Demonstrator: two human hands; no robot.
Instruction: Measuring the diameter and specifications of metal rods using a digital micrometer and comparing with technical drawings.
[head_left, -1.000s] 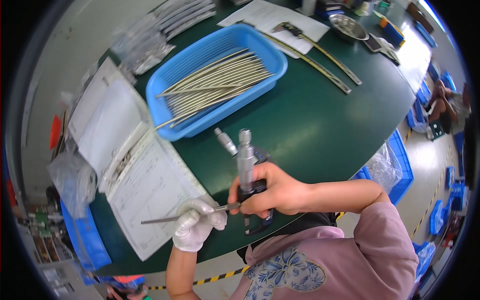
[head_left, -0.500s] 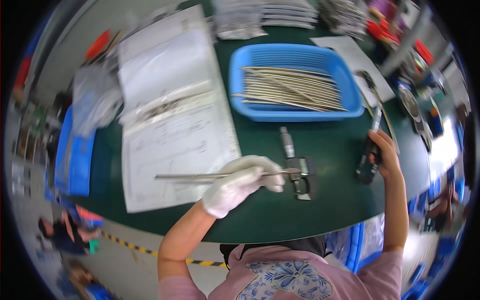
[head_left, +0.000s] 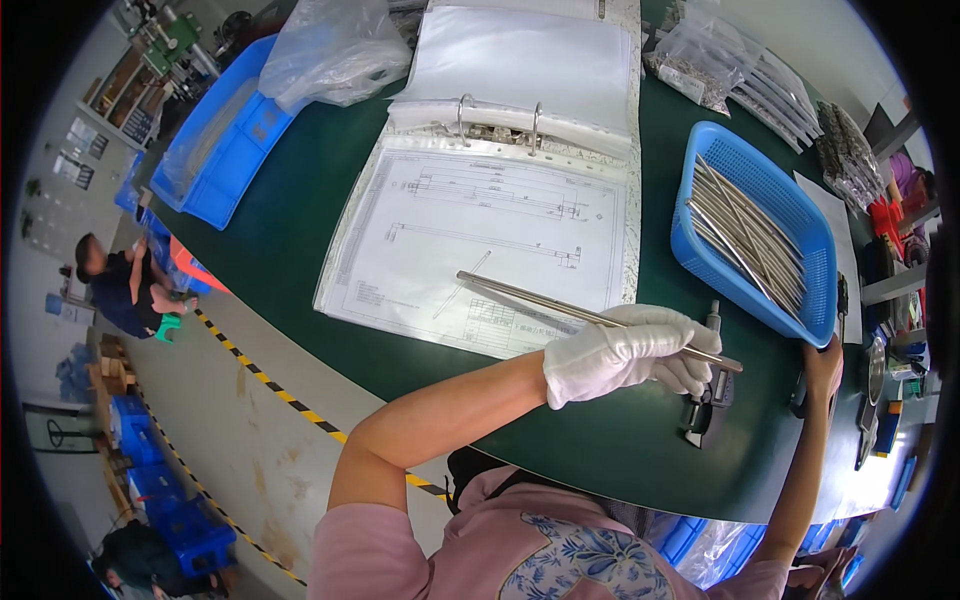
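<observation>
Right hand has moved away from the rod to beside the blue basket of similar rods; its grip cannot be told. Gloved left hand holds the rod, one end above a printed drawing.

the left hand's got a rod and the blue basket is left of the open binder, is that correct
Wrong side: in the head view, the blue basket is right of the open binder. The left hand does hold a rod.
</observation>
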